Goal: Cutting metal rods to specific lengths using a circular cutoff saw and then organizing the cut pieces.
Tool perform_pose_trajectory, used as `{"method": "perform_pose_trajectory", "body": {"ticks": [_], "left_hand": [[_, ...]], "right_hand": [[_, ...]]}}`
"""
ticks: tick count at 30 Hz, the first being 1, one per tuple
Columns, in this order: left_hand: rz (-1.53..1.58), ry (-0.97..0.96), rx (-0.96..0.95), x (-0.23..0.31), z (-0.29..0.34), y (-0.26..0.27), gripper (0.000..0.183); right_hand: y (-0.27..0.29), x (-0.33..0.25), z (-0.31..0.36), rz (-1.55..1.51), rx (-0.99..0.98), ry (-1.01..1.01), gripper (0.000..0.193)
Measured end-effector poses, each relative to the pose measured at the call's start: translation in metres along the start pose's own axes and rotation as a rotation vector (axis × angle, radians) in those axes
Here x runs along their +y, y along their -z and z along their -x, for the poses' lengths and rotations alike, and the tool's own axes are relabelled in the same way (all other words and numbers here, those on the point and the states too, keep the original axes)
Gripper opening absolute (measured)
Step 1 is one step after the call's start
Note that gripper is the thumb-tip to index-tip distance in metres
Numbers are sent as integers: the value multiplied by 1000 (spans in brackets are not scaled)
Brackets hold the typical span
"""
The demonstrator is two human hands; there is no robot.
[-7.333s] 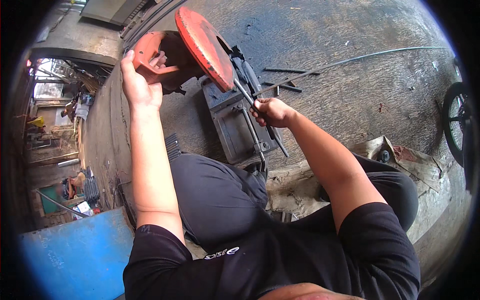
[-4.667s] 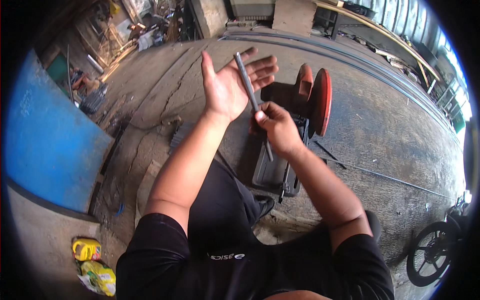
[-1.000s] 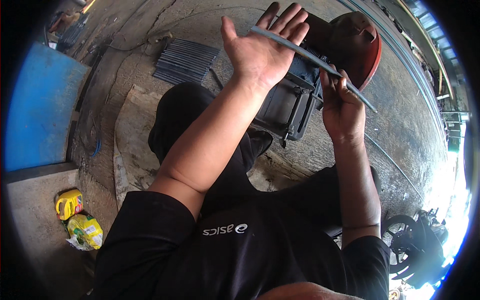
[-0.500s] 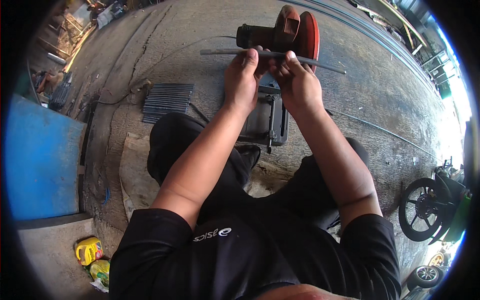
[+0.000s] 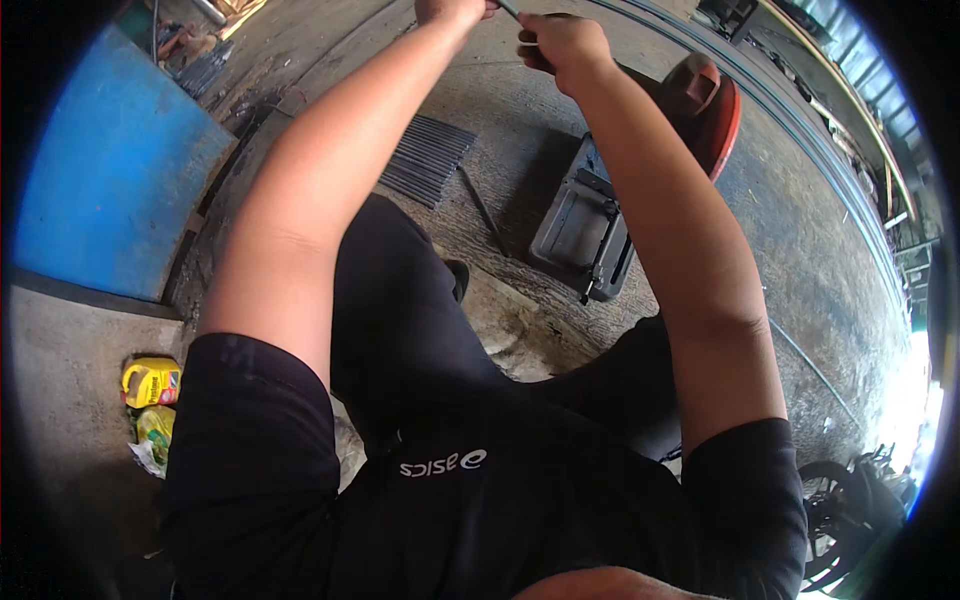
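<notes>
Both my hands are raised to the top edge of the picture, close together. My left hand (image 5: 450, 10) and my right hand (image 5: 560, 40) each grip a thin grey metal rod (image 5: 510, 10), of which only a short piece shows between them; the rest runs out of view. Below my right forearm on the concrete floor stands a cut-off saw with a red blade guard (image 5: 715, 105) and a grey metal base (image 5: 580, 230).
A bundle of thin dark rods (image 5: 425, 160) lies on the floor left of the saw. A blue panel (image 5: 100, 170) stands at the left. A yellow bottle (image 5: 150, 382) lies at lower left. Long rods (image 5: 800, 130) run along the floor at right, a wheel (image 5: 835, 510) at lower right.
My hands have risen with the rod from above the saw to the top edge of the picture. The view has tilted down toward my lap and legs.
</notes>
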State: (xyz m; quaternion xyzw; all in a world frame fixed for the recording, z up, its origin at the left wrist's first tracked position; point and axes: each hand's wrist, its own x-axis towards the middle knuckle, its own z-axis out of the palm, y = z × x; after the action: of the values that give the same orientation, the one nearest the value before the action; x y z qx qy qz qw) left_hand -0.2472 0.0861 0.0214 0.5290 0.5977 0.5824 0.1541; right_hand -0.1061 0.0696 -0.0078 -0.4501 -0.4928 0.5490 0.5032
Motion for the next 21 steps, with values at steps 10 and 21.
{"method": "perform_pose_trajectory", "body": {"ticks": [10,21], "left_hand": [[134,341,-200,-206,-25,71,36],[314,833,6,-424,50,123,26]], "right_hand": [[-118,129,-42,1078,-122,287,32],[-221,304,-53,1248,-484,0,23]]}}
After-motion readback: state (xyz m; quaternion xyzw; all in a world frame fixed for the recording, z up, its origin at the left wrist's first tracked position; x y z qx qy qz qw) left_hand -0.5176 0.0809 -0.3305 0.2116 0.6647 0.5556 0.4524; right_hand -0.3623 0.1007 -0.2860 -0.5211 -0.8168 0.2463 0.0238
